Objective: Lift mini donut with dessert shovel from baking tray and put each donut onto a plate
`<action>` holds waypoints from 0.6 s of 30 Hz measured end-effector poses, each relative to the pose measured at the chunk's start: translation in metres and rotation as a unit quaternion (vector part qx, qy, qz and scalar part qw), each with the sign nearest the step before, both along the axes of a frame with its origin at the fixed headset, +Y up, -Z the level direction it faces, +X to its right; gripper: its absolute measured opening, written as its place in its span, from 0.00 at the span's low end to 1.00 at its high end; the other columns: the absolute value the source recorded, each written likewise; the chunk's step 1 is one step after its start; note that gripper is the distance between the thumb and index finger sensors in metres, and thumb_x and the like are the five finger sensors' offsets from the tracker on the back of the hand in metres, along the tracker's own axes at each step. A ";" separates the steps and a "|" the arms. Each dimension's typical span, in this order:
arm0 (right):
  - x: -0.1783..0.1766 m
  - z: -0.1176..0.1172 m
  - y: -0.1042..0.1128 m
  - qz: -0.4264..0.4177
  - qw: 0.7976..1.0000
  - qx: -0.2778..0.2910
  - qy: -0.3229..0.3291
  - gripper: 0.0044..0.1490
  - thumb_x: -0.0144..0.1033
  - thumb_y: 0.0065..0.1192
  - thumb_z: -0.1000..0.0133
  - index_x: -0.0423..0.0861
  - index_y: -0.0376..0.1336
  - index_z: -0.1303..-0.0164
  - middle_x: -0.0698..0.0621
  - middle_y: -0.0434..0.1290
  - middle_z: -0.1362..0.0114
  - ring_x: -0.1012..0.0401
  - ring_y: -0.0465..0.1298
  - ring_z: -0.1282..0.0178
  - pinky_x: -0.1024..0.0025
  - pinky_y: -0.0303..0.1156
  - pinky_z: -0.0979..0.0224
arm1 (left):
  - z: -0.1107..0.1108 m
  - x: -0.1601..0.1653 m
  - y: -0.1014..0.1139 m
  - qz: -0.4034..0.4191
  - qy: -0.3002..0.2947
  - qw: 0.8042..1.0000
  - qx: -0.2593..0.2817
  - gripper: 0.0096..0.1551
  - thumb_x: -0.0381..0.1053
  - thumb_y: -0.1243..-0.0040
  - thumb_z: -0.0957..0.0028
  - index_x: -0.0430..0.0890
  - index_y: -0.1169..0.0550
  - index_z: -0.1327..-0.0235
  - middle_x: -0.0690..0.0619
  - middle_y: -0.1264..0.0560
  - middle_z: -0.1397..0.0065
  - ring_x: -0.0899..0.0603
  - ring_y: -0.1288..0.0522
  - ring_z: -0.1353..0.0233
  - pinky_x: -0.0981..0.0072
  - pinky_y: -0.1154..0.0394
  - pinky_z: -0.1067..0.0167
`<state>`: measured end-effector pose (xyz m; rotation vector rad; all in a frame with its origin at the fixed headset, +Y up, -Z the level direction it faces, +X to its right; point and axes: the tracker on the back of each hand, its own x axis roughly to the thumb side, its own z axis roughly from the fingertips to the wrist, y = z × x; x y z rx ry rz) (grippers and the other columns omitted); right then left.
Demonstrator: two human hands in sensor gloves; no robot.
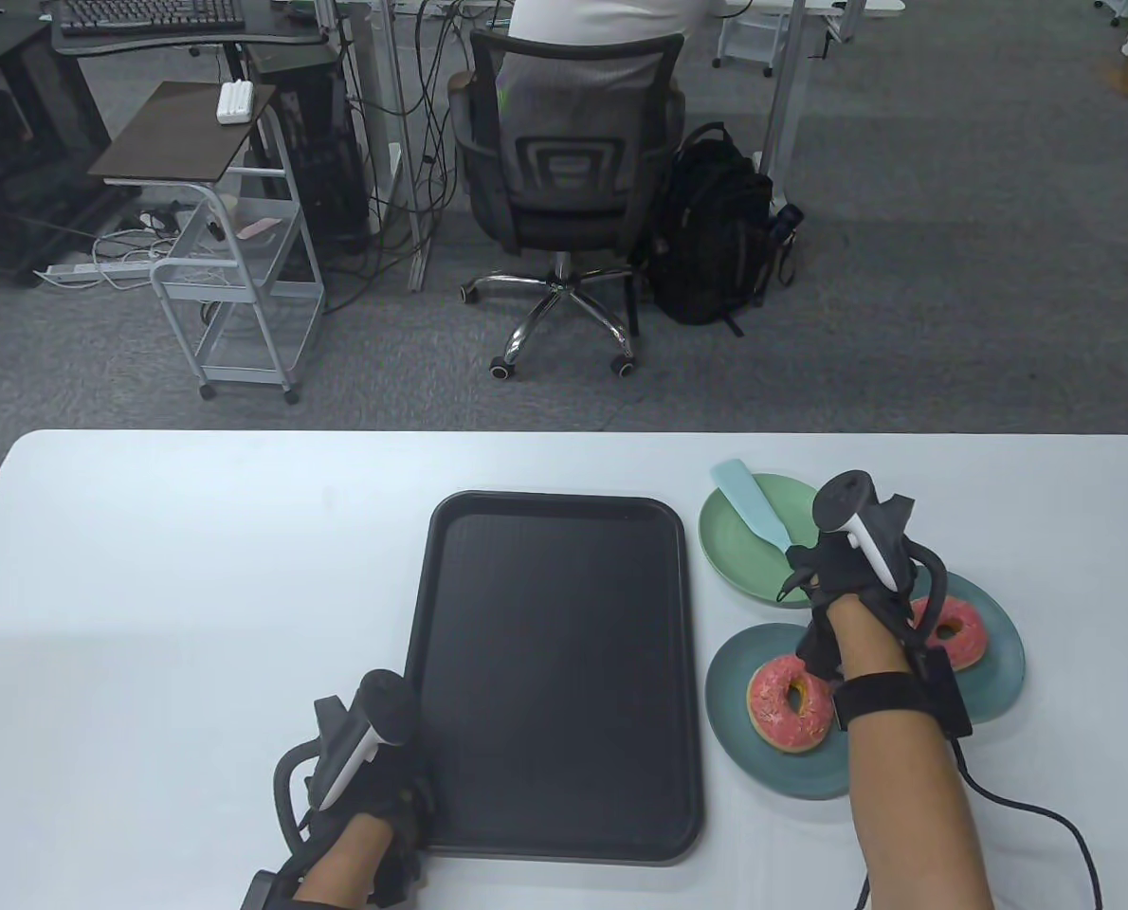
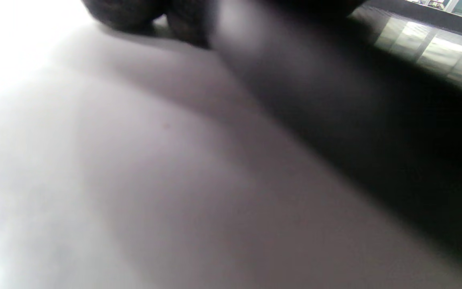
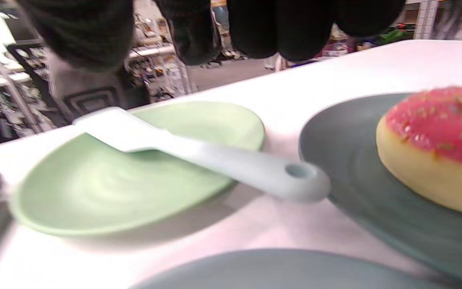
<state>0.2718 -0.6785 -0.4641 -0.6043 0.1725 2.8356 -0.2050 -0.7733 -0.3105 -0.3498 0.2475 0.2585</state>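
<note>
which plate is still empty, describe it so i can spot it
Start at the black baking tray on the white table; three plates sit to its right. It is the far one, the light green plate. Unlike the two darker teal plates, it carries no donut, only the pale dessert shovel.

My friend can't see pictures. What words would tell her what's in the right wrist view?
A pale dessert shovel lies across a light green plate, nobody holding it. A pink-frosted donut sits on a darker plate to the right, and the right hand's gloved fingertips hang above.
</note>
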 end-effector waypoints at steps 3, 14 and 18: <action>-0.006 0.025 0.021 -0.012 0.999 0.026 0.028 0.48 0.62 0.63 0.50 0.48 0.56 0.23 0.35 0.54 0.18 0.36 0.58 0.24 0.35 0.54 0.24 | 0.000 0.000 0.000 0.004 0.000 1.000 -0.002 0.38 0.56 0.45 0.43 0.48 0.44 0.23 0.50 0.31 0.36 0.49 0.21 0.53 0.53 0.22 0.50; -0.050 0.139 0.048 -0.022 0.983 0.110 0.148 0.52 0.66 0.61 0.51 0.50 0.53 0.21 0.36 0.47 0.12 0.33 0.49 0.17 0.30 0.44 0.20 | 0.001 -0.003 0.001 0.018 0.004 1.000 -0.004 0.40 0.58 0.45 0.44 0.48 0.44 0.23 0.50 0.31 0.34 0.49 0.21 0.51 0.53 0.22 0.49; -0.060 0.167 0.025 -0.009 0.979 0.121 0.167 0.54 0.68 0.60 0.52 0.51 0.52 0.20 0.36 0.43 0.10 0.33 0.44 0.15 0.29 0.41 0.20 | 0.004 -0.001 0.003 0.028 0.003 0.999 -0.017 0.44 0.62 0.45 0.45 0.48 0.47 0.22 0.47 0.34 0.30 0.46 0.22 0.47 0.49 0.24 0.45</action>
